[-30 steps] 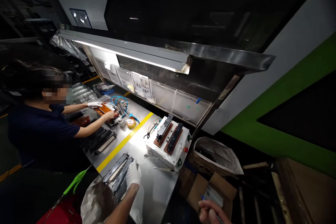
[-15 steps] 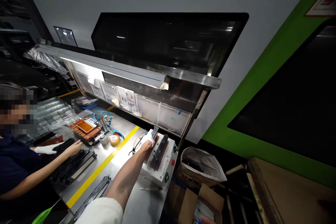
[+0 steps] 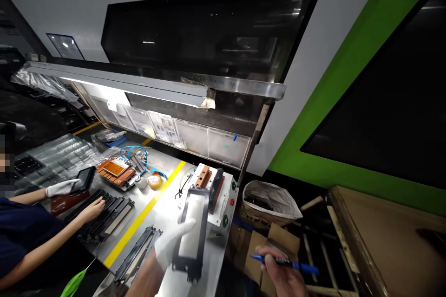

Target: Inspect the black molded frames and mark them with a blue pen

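Your left hand (image 3: 176,239), white-gloved, is clenched on the part (image 3: 191,229), a black frame with a pale panel. You grip its left edge, thumb lying over the panel. The part is up off the table (image 3: 213,253), panel facing you, far end overlapping the near side of the white box (image 3: 227,186) in view; can't tell if they touch.

Your right hand (image 3: 280,271), bare, pinches a blue pen (image 3: 284,263) between thumb and fingers, tip aimed left toward the part. Open carton (image 3: 256,269) just behind and left of that hand; bag (image 3: 272,204) beyond it, mouth open.

Ahead of your left hand, on the white box: a bare brown block (image 3: 202,176), and right of it a dark bar (image 3: 216,185) on a second brown block. Red button (image 3: 231,202) on the box's right side.

Left of your left hand, just beside it: a few frames (image 3: 137,253) on the table. Past them, the yellow stripe (image 3: 146,213), then more black frames (image 3: 113,216) in a row. A co-worker's bare hand (image 3: 92,209) touches that row; their gloved hand (image 3: 62,188) holds a black piece (image 3: 83,179). Farther ahead and left of your left hand: orange fixture (image 3: 116,171), small bottle (image 3: 140,183), tape roll (image 3: 155,181).
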Tool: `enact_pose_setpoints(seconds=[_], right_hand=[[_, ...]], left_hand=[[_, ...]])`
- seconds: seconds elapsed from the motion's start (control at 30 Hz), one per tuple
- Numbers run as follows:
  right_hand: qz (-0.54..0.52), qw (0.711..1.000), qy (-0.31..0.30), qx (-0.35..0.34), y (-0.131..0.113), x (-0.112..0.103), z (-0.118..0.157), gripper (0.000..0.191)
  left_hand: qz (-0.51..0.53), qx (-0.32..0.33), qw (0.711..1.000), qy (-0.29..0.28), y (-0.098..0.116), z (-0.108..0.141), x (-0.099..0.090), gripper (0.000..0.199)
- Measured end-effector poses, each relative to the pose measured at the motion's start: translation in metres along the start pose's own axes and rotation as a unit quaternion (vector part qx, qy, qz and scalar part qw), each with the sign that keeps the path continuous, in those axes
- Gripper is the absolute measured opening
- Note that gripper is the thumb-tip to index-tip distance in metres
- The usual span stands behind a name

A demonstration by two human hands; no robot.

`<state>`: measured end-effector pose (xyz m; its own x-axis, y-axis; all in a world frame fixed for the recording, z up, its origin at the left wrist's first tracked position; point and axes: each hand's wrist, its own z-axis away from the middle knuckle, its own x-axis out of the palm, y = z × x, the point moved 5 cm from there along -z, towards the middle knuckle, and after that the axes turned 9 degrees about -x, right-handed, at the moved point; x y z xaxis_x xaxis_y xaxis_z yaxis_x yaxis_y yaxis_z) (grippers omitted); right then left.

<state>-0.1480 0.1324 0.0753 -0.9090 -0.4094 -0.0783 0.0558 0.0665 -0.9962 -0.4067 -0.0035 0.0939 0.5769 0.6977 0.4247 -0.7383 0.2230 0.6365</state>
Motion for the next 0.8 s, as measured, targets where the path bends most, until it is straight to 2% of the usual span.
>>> enact_pose_setpoints(seconds=[0.07, 0.17, 0.23, 0.3, 0.37, 0.53, 0.7, 0.8], right_hand=[[-0.024, 0.998, -0.058, -0.025, -0.010, 0.014, -0.015, 0.044], [-0.026, 0.990, -0.128, -0.048, -0.022, 0.034, -0.035, 0.041], [-0.008, 0.988, -0.149, -0.051, -0.027, 0.045, -0.044, 0.041], [0.013, 0.985, -0.166, -0.052, -0.030, 0.053, -0.048, 0.042], [0.029, 0.982, -0.178, -0.051, -0.031, 0.058, -0.050, 0.043], [0.058, 0.983, -0.167, -0.056, -0.031, 0.054, -0.050, 0.043], [0.068, 0.987, -0.129, -0.066, -0.034, 0.045, -0.047, 0.041], [0.055, 0.989, -0.114, -0.072, -0.040, 0.045, -0.046, 0.039]], left_hand=[[0.011, -0.023, 0.999, -0.037, -0.029, 0.022, 0.008, 0.060], [-0.018, -0.023, 0.996, -0.088, -0.057, 0.035, 0.010, 0.062], [-0.098, -0.006, 0.993, -0.069, -0.065, 0.035, 0.006, 0.063], [-0.184, -0.007, 0.982, -0.032, -0.068, 0.035, 0.002, 0.063], [-0.223, -0.014, 0.974, -0.017, -0.066, 0.038, 0.005, 0.061], [-0.243, -0.022, 0.969, -0.039, -0.062, 0.045, 0.016, 0.059], [-0.231, -0.001, 0.969, -0.084, -0.064, 0.038, 0.016, 0.062], [-0.234, -0.006, 0.968, -0.090, -0.067, 0.033, 0.015, 0.062]])
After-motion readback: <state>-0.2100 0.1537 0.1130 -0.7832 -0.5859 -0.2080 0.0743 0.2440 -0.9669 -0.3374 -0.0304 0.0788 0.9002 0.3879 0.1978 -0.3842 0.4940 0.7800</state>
